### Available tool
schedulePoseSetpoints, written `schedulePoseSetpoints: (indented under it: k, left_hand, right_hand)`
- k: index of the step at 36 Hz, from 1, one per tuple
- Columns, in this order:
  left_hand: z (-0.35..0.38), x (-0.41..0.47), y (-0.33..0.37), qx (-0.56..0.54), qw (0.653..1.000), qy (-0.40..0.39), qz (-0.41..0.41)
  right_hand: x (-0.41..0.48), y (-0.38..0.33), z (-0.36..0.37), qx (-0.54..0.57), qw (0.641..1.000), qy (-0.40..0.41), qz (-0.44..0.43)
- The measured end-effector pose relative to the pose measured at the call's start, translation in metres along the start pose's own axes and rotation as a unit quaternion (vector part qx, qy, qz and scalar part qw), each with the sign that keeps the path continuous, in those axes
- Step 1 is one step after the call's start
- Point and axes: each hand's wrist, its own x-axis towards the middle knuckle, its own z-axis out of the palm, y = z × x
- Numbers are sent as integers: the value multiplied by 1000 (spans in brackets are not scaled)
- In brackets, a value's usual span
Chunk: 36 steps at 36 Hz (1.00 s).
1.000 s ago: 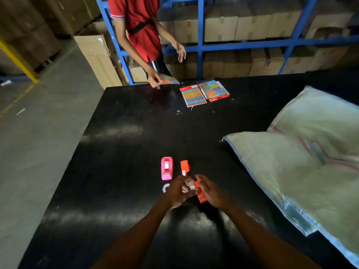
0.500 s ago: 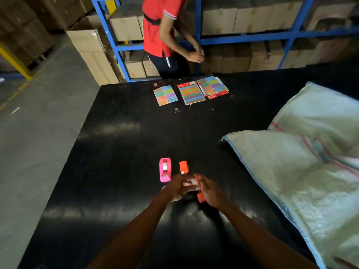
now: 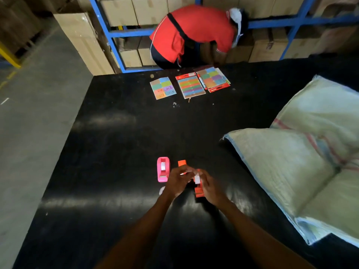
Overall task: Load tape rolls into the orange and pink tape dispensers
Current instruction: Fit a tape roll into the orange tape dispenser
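A pink tape dispenser [image 3: 163,169] stands on the black table [image 3: 120,152] with a white roll seated in it. Just right of it lies a small orange piece [image 3: 182,163]. My right hand [image 3: 210,188] grips the orange tape dispenser [image 3: 199,190], tilted above the table. A white tape roll [image 3: 197,178] sits at the dispenser's top between my fingers. My left hand [image 3: 177,181] pinches at the roll from the left. A clear loose roll [image 3: 161,190] peeks out beside my left wrist.
Two large woven sacks [image 3: 303,158] fill the right side of the table. Colourful sticker packs [image 3: 190,85] lie at the far edge. A person in a red shirt [image 3: 194,33] bends down behind the table, before blue racks [image 3: 104,32] of cardboard boxes.
My hands stay together on the orange dispenser and the white roll. The person in red has bent down low behind the table, and a third sticker pack lies on it since a second ago.
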Motion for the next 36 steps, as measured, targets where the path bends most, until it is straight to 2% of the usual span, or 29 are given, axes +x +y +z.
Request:
schedulePoseSetpoints:
  k: [3,6,9,11,14,22,26,29,32,34,36]
  left_hand:
    - [2,6,3,13,999,22,21]
    - [2,16,0,33,994,100,16]
    - [0,32,-17,137,976,170,-21]
    - [2,44,-28,229,958,164,-50]
    - [8,52,-31,308,939,140,-68]
    - [17,56,-24,330,931,140,-71]
    - [16,57,-20,239,957,159,-41]
    - [16,58,-10,92,983,139,-80]
    - [14,48,10,-99,983,55,-144]
    - [12,37,21,-152,977,1,-146]
    - [8,26,27,-174,975,-14,-136]
  right_hand:
    - [7,-1,-3,19,1000,6,10]
    - [20,8,-3,39,999,17,25]
    - [29,11,-8,51,997,29,49]
    - [32,7,-14,42,997,38,43]
    - [35,10,-21,38,998,42,26]
    - [38,16,-25,33,998,44,9]
    - [36,12,-25,38,998,50,6]
    - [39,11,-25,43,998,53,12]
    - [45,14,-25,34,998,53,15]
    - [47,13,-24,30,998,47,15]
    - [46,9,-25,23,998,51,5]
